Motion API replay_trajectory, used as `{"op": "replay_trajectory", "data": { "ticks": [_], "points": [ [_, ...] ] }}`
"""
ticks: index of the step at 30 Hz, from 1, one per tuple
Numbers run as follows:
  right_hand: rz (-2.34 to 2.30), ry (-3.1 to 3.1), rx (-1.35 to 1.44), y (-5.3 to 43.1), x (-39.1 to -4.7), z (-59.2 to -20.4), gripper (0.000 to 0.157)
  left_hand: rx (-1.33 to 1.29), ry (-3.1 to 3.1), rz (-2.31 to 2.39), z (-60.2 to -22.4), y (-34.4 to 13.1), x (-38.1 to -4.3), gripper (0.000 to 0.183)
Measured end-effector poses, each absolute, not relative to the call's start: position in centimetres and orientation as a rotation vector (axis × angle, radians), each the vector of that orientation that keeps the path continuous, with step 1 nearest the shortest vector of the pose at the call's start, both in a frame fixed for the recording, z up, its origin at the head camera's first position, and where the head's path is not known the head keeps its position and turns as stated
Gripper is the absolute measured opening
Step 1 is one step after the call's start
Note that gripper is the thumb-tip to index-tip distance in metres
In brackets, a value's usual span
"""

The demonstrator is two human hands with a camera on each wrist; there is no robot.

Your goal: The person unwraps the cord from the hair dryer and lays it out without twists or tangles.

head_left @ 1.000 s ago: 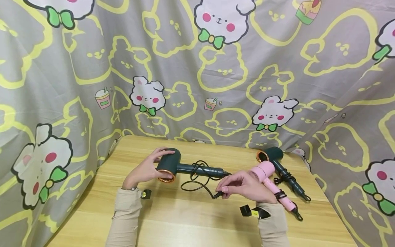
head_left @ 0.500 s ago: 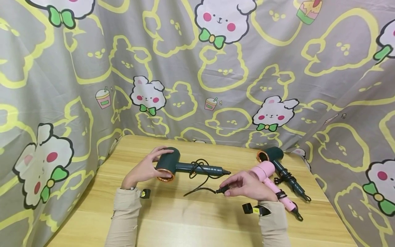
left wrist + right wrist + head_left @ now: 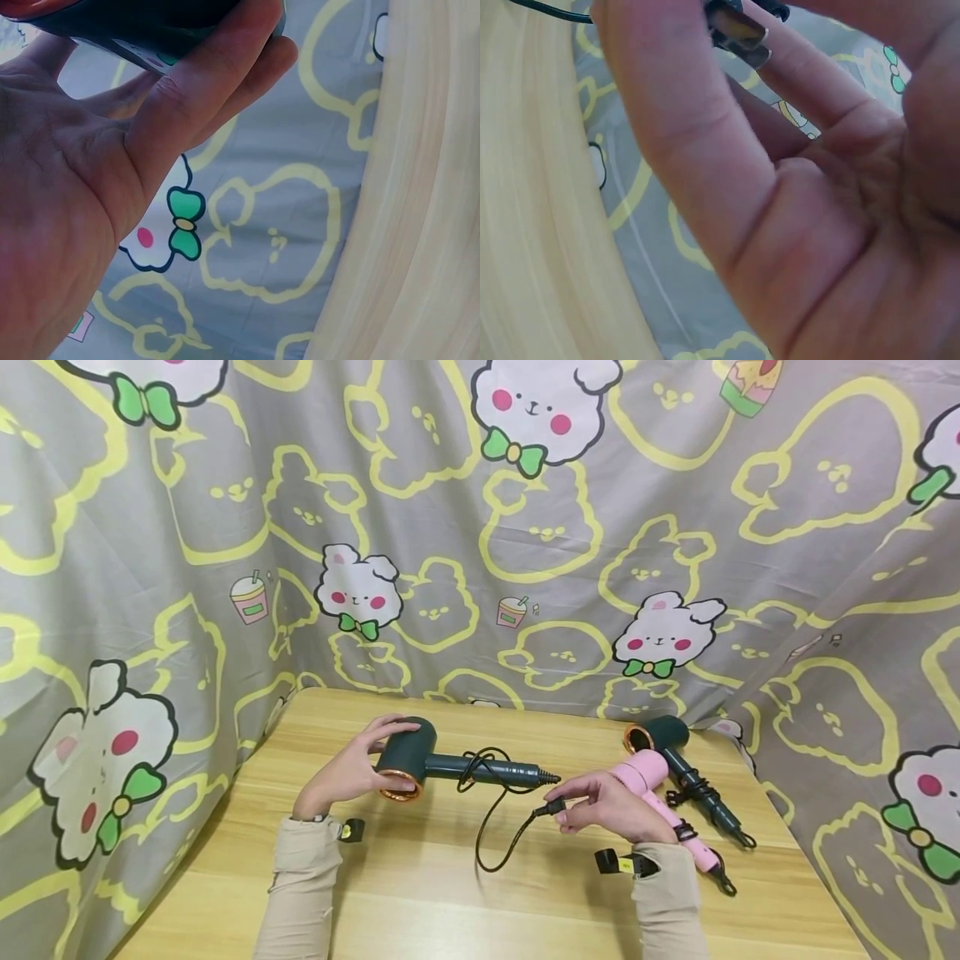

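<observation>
A dark green hair dryer (image 3: 411, 750) with a copper-coloured ring lies across the table, its handle pointing right. My left hand (image 3: 351, 774) grips its barrel from the left, fingers over the far end and thumb by the ring. In the left wrist view the dryer's dark barrel (image 3: 142, 26) shows between thumb and fingers. Loose loops of the black cord (image 3: 487, 864) cross the handle and hang in a curve toward the right. My right hand (image 3: 611, 810) pinches the plug (image 3: 555, 807) at the cord's end; the right wrist view shows metal prongs (image 3: 739, 34) among the fingers.
To the right lie a pink hair dryer (image 3: 641, 772) and a second dark green hair dryer (image 3: 667, 734), each with its cord wound round the handle. A patterned grey curtain (image 3: 450, 535) hangs behind and at both sides of the wooden table (image 3: 450, 910).
My right hand has moved slightly right and up with the plug. The cord has drawn out of its earlier loop into a longer curve. The left hand and dryer have shifted slightly left.
</observation>
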State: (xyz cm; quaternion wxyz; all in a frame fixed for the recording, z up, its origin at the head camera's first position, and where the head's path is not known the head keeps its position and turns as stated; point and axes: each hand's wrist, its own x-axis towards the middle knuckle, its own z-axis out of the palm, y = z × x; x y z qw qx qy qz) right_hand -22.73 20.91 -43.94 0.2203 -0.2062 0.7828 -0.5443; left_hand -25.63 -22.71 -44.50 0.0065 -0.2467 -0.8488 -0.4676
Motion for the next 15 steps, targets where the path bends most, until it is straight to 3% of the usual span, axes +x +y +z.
{"op": "replay_trajectory", "data": {
  "ticks": [15],
  "points": [
    [-1.823, 2.152, -0.283, 20.85, -23.61, -44.65, 0.045, -0.798, -2.636, -1.477, -44.27, -22.69, -25.45, 0.084]
  ]
}}
